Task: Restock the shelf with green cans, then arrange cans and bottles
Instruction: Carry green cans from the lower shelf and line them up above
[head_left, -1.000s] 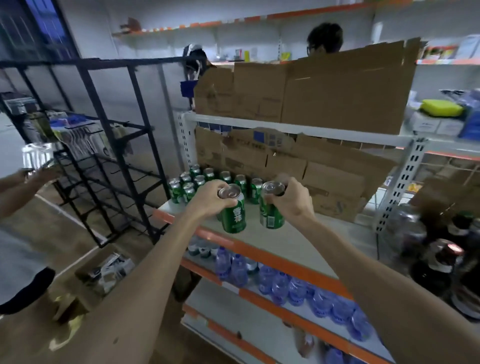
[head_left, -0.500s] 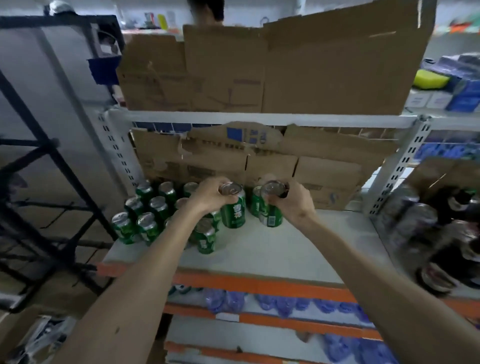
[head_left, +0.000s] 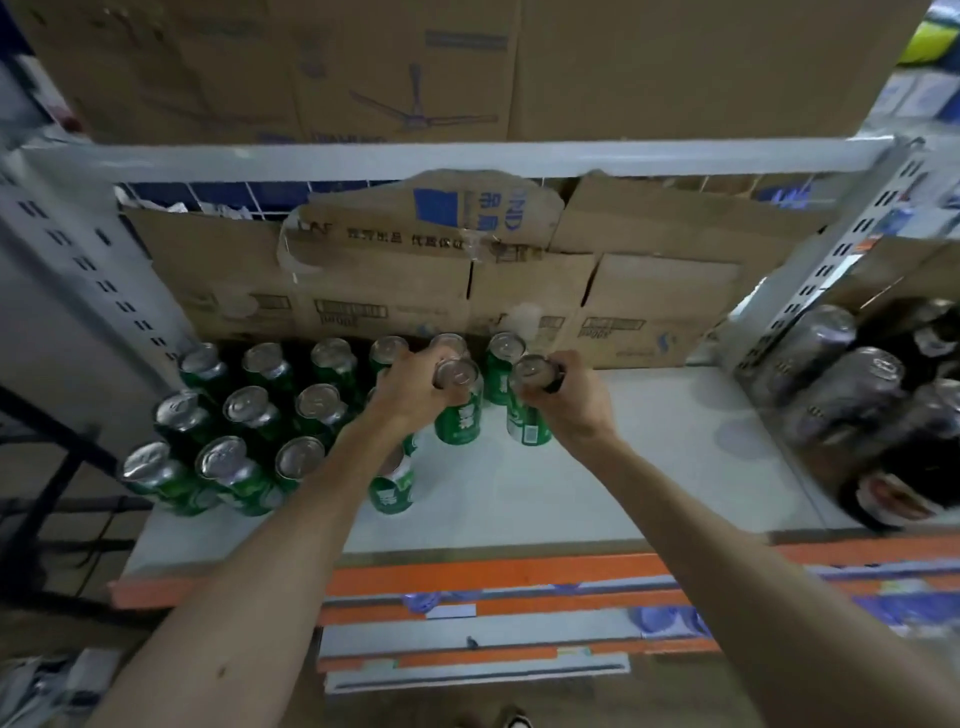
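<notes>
At the far left the stocked cans (head_left: 234, 431) stand in their rows on the shelf (head_left: 649, 467), just as they did a second ago. What has changed is my reach. A second ago I had both cans up in the air, out by the orange front edge. Now both are well in over the white board and low, just in front of the back row along the cardboard (head_left: 649, 291).

My left hand (head_left: 410, 389) reaches over the stocked rows, its fingers curled round the upper part of the left can (head_left: 460, 415), whose silver top shows beside my knuckles. That can is upright at the right end of the block, close to its neighbours. Its base looks level with the board, but I cannot tell whether it rests there yet. A lone can (head_left: 392, 488) stands nearer the front, half hidden under my left forearm.

Just beside it, my right hand (head_left: 571, 400) is wrapped round the right can (head_left: 527, 415), with fingers and thumb closed on its upper half. This can is upright too, near the left one but apart from it as far as I can see.

Further right the board runs on to the dark bottles (head_left: 857, 395) beyond the upright.

I judge that the carry is over and this is the set-down, with two more cans extending the block rightwards. The bases need to settle flat before I let go. The lone can and the bottles are not yet arranged.
</notes>
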